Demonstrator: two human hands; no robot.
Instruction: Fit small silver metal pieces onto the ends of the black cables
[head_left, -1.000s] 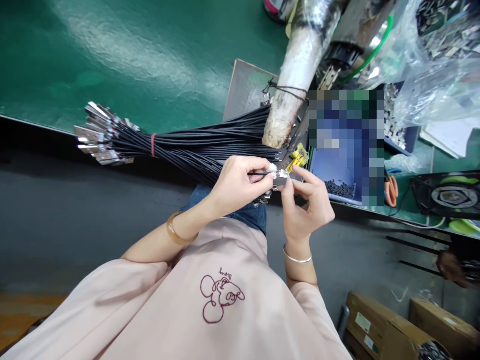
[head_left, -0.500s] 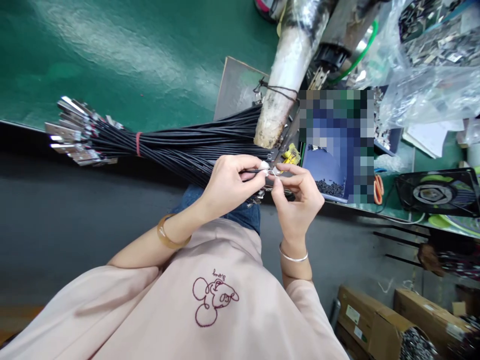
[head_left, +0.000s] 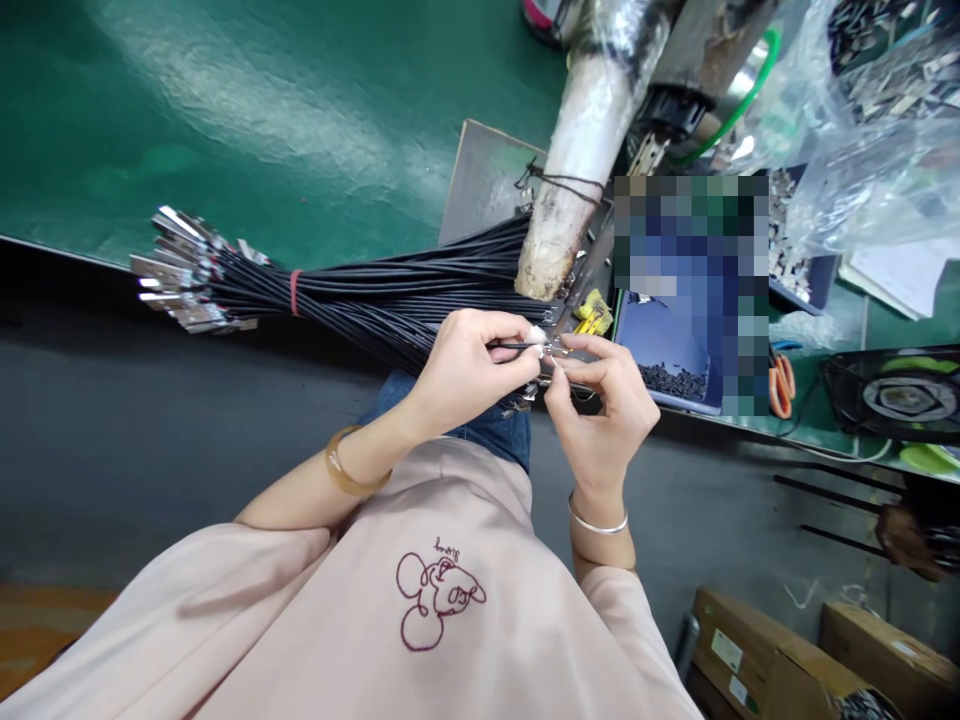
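Observation:
My left hand (head_left: 474,362) is closed in a pinch round a black cable (head_left: 508,346), close to its right end. Touching distance from that end, my right hand (head_left: 606,392) pinches a thin white strand (head_left: 553,361) between thumb and finger, its other fingers loosely curled. The strand's exact join with the cable is too small to make out. Behind my left hand lies a thick bundle of black cables (head_left: 352,285), tied by a red band (head_left: 295,292). Flat metal ends (head_left: 187,270) fan out at the bundle's left.
A wrapped white duct (head_left: 574,190) slants down over the cables. Right of it are yellow-handled cutters (head_left: 594,315) and a blue bin (head_left: 664,345) holding small black pieces. Orange-handled scissors (head_left: 781,385) and a black fan (head_left: 900,395) stand farther right. Cardboard boxes (head_left: 757,650) sit on the floor.
The whole view has shifted slightly, so the bench things appear farther right. Both hands stay at the cable's end; my right fingertips sit a little farther apart from the left ones.

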